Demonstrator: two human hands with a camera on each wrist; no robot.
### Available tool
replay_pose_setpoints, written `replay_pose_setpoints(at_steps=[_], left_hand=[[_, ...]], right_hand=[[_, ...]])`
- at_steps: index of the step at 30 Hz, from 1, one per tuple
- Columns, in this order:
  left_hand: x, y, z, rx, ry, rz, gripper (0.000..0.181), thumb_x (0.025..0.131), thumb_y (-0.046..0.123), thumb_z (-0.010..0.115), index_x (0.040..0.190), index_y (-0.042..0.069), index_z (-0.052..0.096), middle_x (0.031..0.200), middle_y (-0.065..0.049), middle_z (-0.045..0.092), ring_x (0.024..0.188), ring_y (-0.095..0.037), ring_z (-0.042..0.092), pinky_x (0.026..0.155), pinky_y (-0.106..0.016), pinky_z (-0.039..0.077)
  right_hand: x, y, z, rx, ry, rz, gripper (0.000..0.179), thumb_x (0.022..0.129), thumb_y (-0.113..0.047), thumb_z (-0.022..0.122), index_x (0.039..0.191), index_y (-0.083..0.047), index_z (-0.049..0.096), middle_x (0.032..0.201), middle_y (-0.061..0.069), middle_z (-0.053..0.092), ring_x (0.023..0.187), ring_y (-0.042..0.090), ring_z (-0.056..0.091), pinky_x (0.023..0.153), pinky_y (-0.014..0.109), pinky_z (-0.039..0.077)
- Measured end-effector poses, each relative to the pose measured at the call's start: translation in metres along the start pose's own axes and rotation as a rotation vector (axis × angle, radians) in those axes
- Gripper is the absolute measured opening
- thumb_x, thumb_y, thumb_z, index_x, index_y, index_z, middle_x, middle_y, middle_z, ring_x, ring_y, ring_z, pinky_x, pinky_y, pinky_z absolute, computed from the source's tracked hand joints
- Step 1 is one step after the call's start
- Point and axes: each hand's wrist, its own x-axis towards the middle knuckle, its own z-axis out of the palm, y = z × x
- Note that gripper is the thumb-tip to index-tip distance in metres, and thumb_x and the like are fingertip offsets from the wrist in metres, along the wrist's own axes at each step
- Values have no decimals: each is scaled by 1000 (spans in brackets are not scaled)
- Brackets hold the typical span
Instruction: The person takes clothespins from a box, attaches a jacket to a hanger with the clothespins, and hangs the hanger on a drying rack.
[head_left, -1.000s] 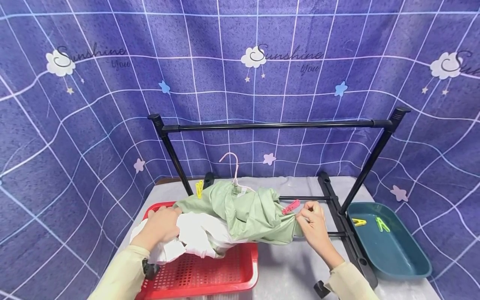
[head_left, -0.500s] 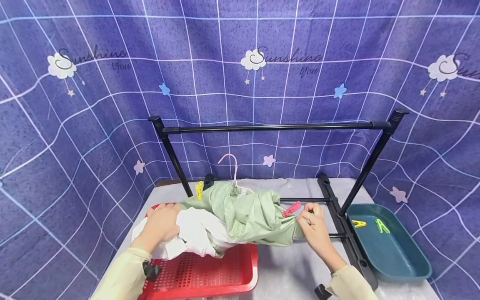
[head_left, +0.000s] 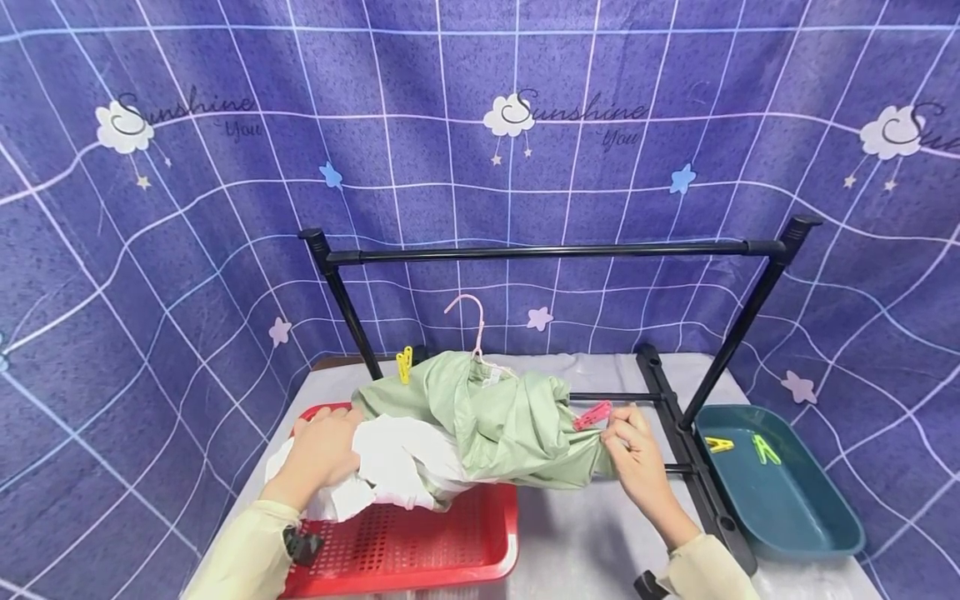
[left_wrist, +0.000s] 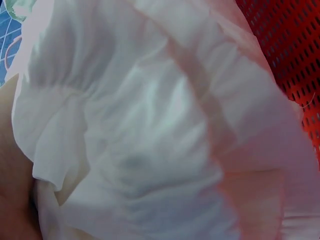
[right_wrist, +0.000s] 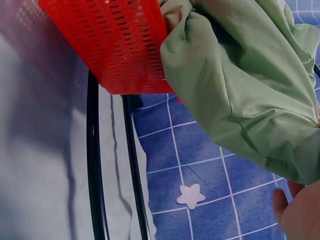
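A light green garment hangs bunched on a pink hanger, partly over the basket. My right hand pinches its right end, right beside a pink clothespin clipped there. A yellow clothespin is at the garment's left end. My left hand lies on white ruffled cloth at the left, its fingers bent over and the fingertips hidden. In the left wrist view, the white cloth fills most of the picture. The green fabric stretches toward my right hand in the right wrist view.
A red perforated basket stands under the clothes. Behind and around them is a black garment rack. To the right, a teal tray holds a yellow clothespin and a green clothespin.
The green garment, hanger and both clipped clothespins have shifted slightly up and right, along with my right hand. My left hand stays nearly where it was.
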Motion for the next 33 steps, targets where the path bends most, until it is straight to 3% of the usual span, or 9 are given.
replay_pose_setpoints(at_steps=[9, 14, 18, 22, 28, 33], left_hand=[[-1, -1, 3, -3, 11, 5, 46, 67, 12, 65, 111, -1, 62, 114, -23, 65, 104, -44, 57, 75, -68, 41], [-3, 0, 3, 0, 25, 10, 45, 66, 11, 66, 110, 0, 63, 112, -23, 65, 102, -43, 57, 74, -67, 42], [-4, 2, 0, 2, 29, 17, 46, 66, 11, 66, 110, 0, 63, 111, -22, 66, 101, -43, 57, 74, -66, 42], [-4, 3, -2, -2, 15, 13, 49, 66, 11, 66, 114, -1, 62, 111, -22, 65, 103, -43, 57, 75, -66, 42], [-3, 2, -3, -9, 63, 28, 38, 64, 9, 66, 102, 3, 62, 104, -19, 66, 98, -41, 57, 71, -64, 43], [-4, 1, -2, -14, 78, 34, 35, 64, 9, 66, 98, 4, 61, 103, -18, 66, 97, -40, 57, 70, -63, 43]], right_hand=[[0, -4, -3, -14, 9, -45, 27, 78, 21, 56, 64, -2, 53, 97, 23, 53, 98, 13, 49, 76, 11, 38], [-2, 14, -3, -76, 43, -84, 29, 78, 20, 59, 65, -6, 55, 99, 18, 56, 100, 7, 49, 81, 11, 36], [-2, 34, -7, -129, 79, -181, 28, 80, 12, 62, 67, -12, 58, 96, 12, 57, 100, 11, 49, 85, 13, 35], [0, 38, -10, -154, 102, -293, 20, 78, 8, 61, 70, -10, 60, 90, 9, 56, 92, 18, 51, 84, 17, 37], [3, 40, -15, -204, 116, -422, 9, 84, -2, 59, 77, -6, 61, 89, 11, 61, 84, 21, 57, 82, 18, 41], [2, 40, -18, -254, 97, -428, 11, 90, -7, 57, 80, -7, 60, 86, 7, 61, 79, 19, 57, 75, 23, 43]])
